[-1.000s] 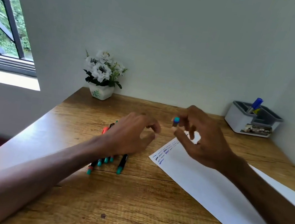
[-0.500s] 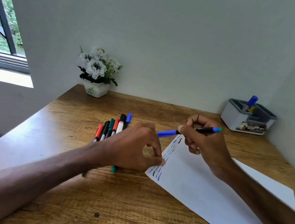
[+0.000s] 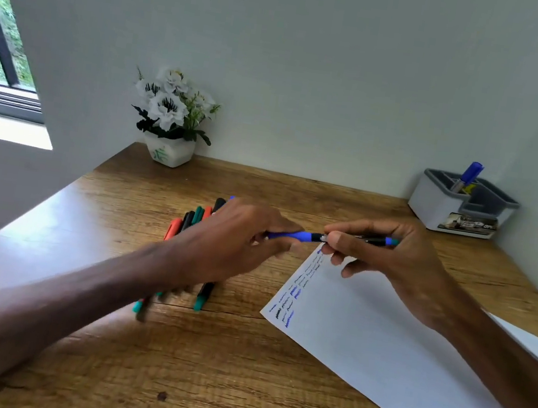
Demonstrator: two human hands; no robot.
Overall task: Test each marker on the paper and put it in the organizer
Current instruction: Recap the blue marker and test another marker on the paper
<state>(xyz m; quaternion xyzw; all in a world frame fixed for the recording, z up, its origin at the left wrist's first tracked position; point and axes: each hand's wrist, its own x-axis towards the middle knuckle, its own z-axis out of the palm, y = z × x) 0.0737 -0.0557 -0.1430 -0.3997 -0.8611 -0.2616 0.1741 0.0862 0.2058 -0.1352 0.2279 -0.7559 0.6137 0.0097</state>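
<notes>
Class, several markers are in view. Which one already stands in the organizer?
The blue-capped marker, leaning upright in the grey organizer; the others lie on the desk or are in the hands.

long brown wooden desk (image 3: 234, 389): grained wood, faint sheen
white sheet of paper (image 3: 378, 350): matt, smooth
grey-and-white plastic organizer (image 3: 440, 207): smooth plastic

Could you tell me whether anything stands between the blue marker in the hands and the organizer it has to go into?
Nothing visible does. The blue marker is held above the desk, and only bare desk lies between it and the organizer in the far right corner.
</notes>
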